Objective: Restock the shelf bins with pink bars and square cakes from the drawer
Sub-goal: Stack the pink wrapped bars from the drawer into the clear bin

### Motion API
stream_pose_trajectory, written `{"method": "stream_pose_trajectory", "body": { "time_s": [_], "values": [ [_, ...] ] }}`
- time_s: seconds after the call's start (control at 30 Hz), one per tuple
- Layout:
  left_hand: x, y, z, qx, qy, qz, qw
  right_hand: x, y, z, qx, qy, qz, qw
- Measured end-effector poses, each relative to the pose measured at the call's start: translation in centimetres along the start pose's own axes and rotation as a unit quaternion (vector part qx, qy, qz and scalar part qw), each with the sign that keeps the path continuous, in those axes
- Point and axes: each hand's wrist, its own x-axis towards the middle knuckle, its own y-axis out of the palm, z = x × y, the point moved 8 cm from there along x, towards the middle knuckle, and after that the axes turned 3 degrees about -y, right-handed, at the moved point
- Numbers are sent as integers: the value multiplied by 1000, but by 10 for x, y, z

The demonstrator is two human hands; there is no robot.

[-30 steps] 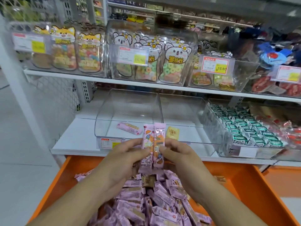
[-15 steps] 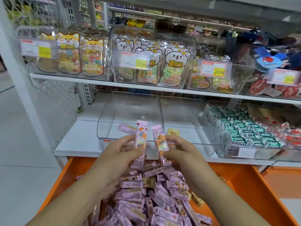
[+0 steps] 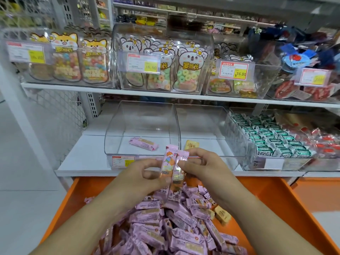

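Observation:
Two pink bars (image 3: 173, 168) stand upright side by side above the open orange drawer (image 3: 287, 205). My left hand (image 3: 145, 176) pinches the left bar and my right hand (image 3: 200, 167) pinches the right one. Below them the drawer holds a heap of pink bars (image 3: 165, 223) with a few yellow square cakes (image 3: 222, 214) among them. On the shelf behind, the left clear bin (image 3: 119, 129) holds one pink bar (image 3: 143, 143). The clear bin to its right (image 3: 211, 122) holds one yellow square cake (image 3: 191, 144).
A bin of green-wrapped snacks (image 3: 265, 137) and red-wrapped ones (image 3: 325, 142) sits to the right on the same shelf. The shelf above carries bins of candy bags (image 3: 161, 70) with price tags. White floor lies to the left of the drawer.
The two bars, held apart half a second ago, are pressed together side by side again between my hands. The camera view has shifted slightly.

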Motion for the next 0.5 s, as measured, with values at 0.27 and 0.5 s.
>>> {"method": "stream_pose_trajectory", "body": {
  "time_s": [0.27, 0.5],
  "values": [
    [5, 3, 8, -39, -24, -46, 998, 3, 3, -3, 13, -25, -54, 998],
    [7, -10, -2, -12, 26, -59, 998, 6, 26, -13, -19, 15, -20, 1000]
  ]
}}
